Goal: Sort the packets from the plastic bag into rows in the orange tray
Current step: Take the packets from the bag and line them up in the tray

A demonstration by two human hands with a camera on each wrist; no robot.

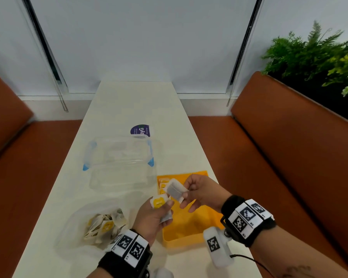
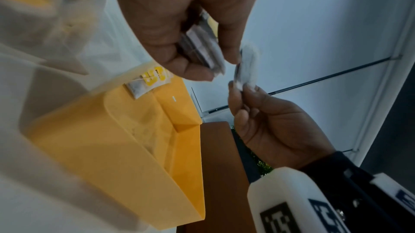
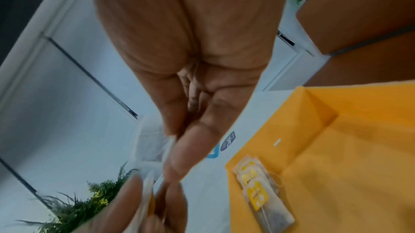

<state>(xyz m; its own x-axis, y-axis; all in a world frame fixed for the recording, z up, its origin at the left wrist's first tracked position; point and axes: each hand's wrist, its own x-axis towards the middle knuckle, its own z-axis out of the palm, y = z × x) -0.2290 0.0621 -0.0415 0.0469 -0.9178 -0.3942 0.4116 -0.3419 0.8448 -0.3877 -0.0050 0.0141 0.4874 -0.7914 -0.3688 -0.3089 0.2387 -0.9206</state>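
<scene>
Both hands hover over the near left part of the orange tray [image 1: 191,225]. My left hand [image 1: 156,215] grips a small stack of tea-bag packets [image 1: 159,203], the top one with a yellow label. My right hand [image 1: 197,192] pinches a single white packet [image 1: 175,190] just above and right of that stack. In the left wrist view the stack [image 2: 202,50] sits between thumb and fingers, and the single packet [image 2: 247,64] hangs from the right fingertips. A short row of packets [image 3: 258,189] lies at the tray's far left corner [image 1: 162,184]. The clear plastic bag [image 1: 100,223] with several packets lies left of the tray.
A clear lidded container with blue clips [image 1: 119,157] stands behind the bag, a round purple sticker [image 1: 140,130] beyond it. Brown benches [image 1: 289,147] flank the narrow white table [image 1: 129,105]. Green plants [image 1: 319,55] stand at the right.
</scene>
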